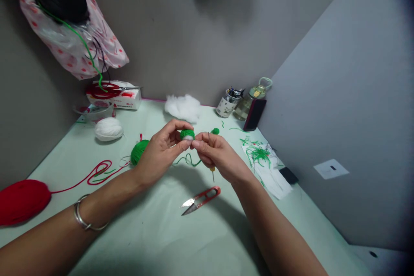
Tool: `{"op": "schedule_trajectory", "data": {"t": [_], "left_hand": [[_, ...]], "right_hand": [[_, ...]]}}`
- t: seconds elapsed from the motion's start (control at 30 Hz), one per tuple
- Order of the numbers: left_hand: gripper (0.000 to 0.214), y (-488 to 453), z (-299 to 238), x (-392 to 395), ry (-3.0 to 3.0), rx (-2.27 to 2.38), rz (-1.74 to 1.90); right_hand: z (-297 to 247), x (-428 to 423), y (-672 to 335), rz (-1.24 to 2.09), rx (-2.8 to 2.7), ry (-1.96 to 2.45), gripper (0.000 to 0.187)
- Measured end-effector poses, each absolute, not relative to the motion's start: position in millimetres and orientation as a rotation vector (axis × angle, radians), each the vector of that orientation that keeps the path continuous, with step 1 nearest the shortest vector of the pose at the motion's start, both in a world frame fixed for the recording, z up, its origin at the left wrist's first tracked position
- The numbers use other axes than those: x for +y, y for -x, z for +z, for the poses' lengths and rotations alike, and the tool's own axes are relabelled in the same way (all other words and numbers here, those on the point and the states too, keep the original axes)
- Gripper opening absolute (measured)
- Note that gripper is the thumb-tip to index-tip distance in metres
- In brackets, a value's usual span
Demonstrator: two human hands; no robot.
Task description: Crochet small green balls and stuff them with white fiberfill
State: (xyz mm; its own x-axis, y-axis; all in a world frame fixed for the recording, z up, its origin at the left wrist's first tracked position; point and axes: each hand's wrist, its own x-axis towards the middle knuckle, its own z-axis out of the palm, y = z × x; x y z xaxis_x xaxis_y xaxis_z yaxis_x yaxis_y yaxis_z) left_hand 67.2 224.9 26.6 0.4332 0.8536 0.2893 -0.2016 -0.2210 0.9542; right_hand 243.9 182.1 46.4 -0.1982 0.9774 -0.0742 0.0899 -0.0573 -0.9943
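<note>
A small green crocheted piece (187, 133) with white stuffing showing at its open side is pinched between the thumb and fingers of my left hand (163, 144). My right hand (217, 152) has its thumb and forefinger pressed together at the piece's right edge. Below its curled fingers sticks out a thin metal shaft with a yellow part, seemingly a crochet hook (212, 174); its rest is hidden. Green yarn (189, 160) trails under the hands. Thread snips (202, 200) with orange handles lie nearer me, blades pointing left.
Left are a red yarn ball (24, 202), a green yarn ball (139, 152) and a white yarn ball (109, 129). Stuffing (183, 108) lies at the back wall, near a pen tin (226, 105), a bottle (244, 105) and a phone (255, 114). Green yarn scraps (258, 155) lie right.
</note>
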Motion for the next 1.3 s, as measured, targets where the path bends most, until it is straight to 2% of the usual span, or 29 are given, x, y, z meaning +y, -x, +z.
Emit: {"op": "schedule_trajectory", "data": {"t": [0.13, 0.3, 0.53, 0.67, 0.87, 1.1, 1.3], "left_hand": [[0.023, -64.9, 33.3, 226.1, -1.430, 0.558, 0.976], [0.017, -63.2, 34.4, 227.5, -1.436, 0.579, 0.961], [0.015, -70.6, 19.1, 228.3, -1.492, 0.644, 1.019], [0.010, -69.7, 20.3, 230.8, -1.480, 0.633, 0.943], [0.015, -67.2, 21.2, 230.4, -1.293, 0.588, 0.865], [0.026, -64.8, 25.4, 229.2, -1.303, 0.489, 0.808], [0.020, -64.1, 20.5, 234.2, -1.252, 0.495, 0.760]], "right_hand": [[48.0, 181.5, -242.4, 1.151, -1.397, 1.273, 0.037], [54.3, 176.2, -238.2, 0.976, -1.503, 1.375, 0.038], [56.9, 160.1, -222.1, 0.744, -1.683, 1.443, 0.026], [50.0, 161.1, -219.5, 0.594, -1.750, 1.468, 0.027], [42.0, 169.8, -224.4, 0.275, -1.806, 1.601, 0.023], [52.5, 168.8, -232.6, 0.462, -1.710, 1.563, 0.030], [61.6, 166.1, -235.0, 0.706, -1.749, 1.448, 0.030]]}}
